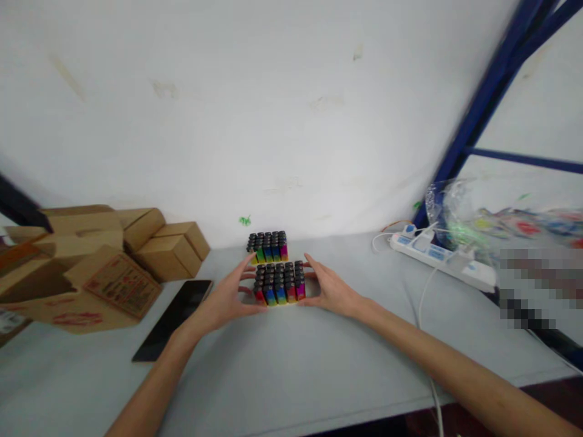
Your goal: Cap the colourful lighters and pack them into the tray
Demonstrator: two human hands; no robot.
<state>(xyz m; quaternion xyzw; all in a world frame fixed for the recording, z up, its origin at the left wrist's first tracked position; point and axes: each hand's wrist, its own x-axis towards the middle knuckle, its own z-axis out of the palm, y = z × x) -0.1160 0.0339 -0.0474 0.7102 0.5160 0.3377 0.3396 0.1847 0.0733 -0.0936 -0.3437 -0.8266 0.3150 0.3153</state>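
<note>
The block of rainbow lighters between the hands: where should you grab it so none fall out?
Probably by its two short outer sides, squeezed together, as the left hand and right hand do now. The near block of lighters is many upright pieces packed side by side, so pressing from left and right, low down on the coloured bodies, should keep the rows tight.

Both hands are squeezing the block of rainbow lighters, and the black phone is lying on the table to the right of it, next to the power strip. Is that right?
Not quite. The head view shows the left hand and right hand on either side of the block of rainbow lighters, but the black phone lies to its left, beside the cardboard boxes. The power strip is on the right.
</note>
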